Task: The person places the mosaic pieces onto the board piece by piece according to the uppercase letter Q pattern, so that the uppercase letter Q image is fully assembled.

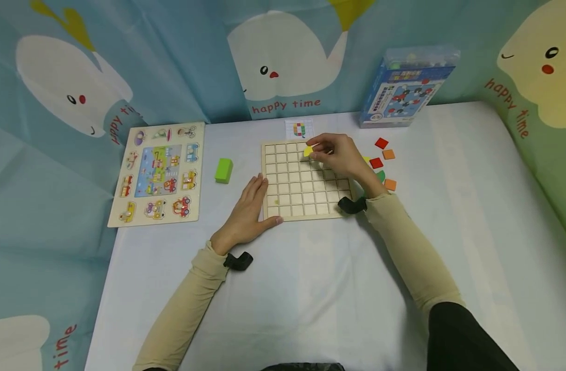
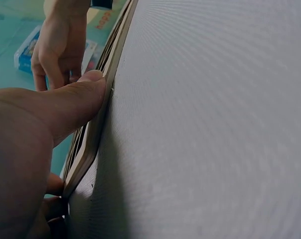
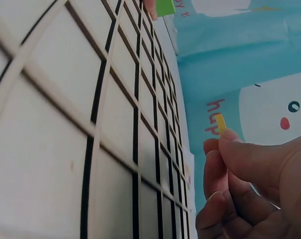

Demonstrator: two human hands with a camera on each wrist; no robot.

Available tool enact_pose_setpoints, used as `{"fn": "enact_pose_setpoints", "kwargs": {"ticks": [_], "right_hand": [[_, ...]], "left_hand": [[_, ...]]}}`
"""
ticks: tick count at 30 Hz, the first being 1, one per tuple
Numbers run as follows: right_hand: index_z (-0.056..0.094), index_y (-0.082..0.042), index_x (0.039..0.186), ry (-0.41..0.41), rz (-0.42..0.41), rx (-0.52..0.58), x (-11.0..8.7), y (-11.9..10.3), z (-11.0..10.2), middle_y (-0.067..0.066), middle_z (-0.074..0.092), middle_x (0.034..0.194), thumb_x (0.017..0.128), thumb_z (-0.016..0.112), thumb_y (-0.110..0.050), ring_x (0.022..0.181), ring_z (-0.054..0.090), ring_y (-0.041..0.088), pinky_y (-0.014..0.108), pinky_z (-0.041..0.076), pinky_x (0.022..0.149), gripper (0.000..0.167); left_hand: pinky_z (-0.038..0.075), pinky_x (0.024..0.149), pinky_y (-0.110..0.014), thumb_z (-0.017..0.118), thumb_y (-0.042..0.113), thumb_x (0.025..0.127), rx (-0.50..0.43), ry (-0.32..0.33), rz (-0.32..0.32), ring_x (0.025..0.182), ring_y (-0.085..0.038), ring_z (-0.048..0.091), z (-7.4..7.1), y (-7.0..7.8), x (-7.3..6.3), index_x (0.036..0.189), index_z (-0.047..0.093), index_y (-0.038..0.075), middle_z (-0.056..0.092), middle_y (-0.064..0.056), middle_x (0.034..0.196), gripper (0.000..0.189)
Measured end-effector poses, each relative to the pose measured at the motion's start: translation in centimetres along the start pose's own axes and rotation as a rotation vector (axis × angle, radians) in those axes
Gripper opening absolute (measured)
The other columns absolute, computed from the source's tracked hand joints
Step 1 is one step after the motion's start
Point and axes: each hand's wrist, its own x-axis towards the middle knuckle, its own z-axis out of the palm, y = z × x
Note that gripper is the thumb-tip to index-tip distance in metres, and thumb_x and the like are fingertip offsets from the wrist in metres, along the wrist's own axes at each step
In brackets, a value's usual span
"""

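Note:
A pale wooden grid board (image 1: 289, 188) lies flat on the white table. My right hand (image 1: 336, 154) is over its far part and pinches a small yellow tile (image 1: 308, 151) between thumb and fingertips; in the right wrist view the yellow tile (image 3: 220, 123) is seen edge-on, apart from the board. My left hand (image 1: 248, 214) rests at the board's near left corner with its fingers straight along the left side. In the left wrist view the left thumb (image 2: 78, 102) touches the board's edge (image 2: 98, 117). Behind the board lies a pattern card (image 1: 299, 129) with a coloured picture.
Several small tiles lie right of the board, among them a red tile (image 1: 381, 142) and an orange tile (image 1: 390, 184). A green block (image 1: 224, 170) sits to the left. A picture puzzle board (image 1: 160, 211) is farther left. A blue box (image 1: 408, 90) stands at the back right.

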Motion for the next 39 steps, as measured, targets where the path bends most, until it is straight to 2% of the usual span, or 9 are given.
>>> {"fn": "enact_pose_setpoints", "kwargs": {"ticks": [11,17,26,39], "right_hand": [[0.072,0.000,0.124,-0.074,0.042,-0.019,1.9,-0.3,1.7,0.022,0.072,0.113,0.101,0.073,-0.009,0.102,0.070,0.033,0.042,0.054,0.092,0.025],[0.072,0.000,0.123,-0.099,0.064,-0.026,2.6,-0.7,2.6,0.023,0.070,0.116,0.101,0.073,-0.010,0.107,0.070,0.038,0.049,0.053,0.099,0.024],[0.074,-0.005,0.119,-0.088,0.106,-0.094,2.8,-0.9,3.2,0.016,0.070,0.111,0.100,0.075,-0.014,0.103,0.068,0.032,0.046,0.050,0.094,0.021],[0.078,-0.010,0.118,-0.079,0.116,-0.154,3.0,-0.8,3.6,0.012,0.071,0.111,0.096,0.080,-0.019,0.100,0.068,0.029,0.042,0.048,0.088,0.024]], "left_hand": [[0.012,0.132,-0.055,0.071,0.045,0.101,0.015,0.005,0.010,0.166,-0.031,-0.006,0.0,-0.1,0.0,0.169,0.009,-0.002,-0.002,-0.016,0.179,0.104],[0.012,0.132,-0.054,0.071,0.044,0.101,0.018,0.006,0.013,0.166,-0.032,-0.005,0.0,-0.2,-0.1,0.169,0.008,-0.003,-0.001,-0.016,0.179,0.104],[0.011,0.132,-0.054,0.072,0.046,0.100,0.026,0.010,0.013,0.166,-0.032,-0.006,0.1,-0.3,0.1,0.169,0.009,-0.002,-0.002,-0.016,0.179,0.105],[0.012,0.132,-0.055,0.071,0.046,0.101,0.024,0.010,0.005,0.166,-0.032,-0.005,0.1,-0.2,0.1,0.169,0.009,-0.002,-0.002,-0.016,0.179,0.104]]}}
